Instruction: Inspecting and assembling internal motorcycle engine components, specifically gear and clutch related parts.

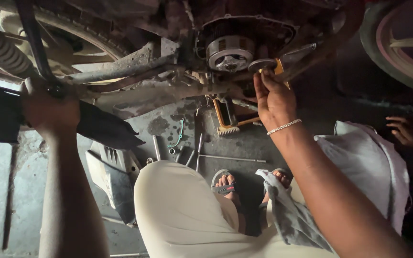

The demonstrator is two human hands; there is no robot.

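No packages, labels, signs or screens show anywhere in this view.

Left hand [51,112] and right hand [274,98] showing bare, no gloves, forearms unsleeved. Right wrist wearing thin silver beaded bracelet [284,126]. Legs wearing loose cream fabric trousers [178,210]. Feet wearing dark open-toed strap sandals [224,184], toes showing.
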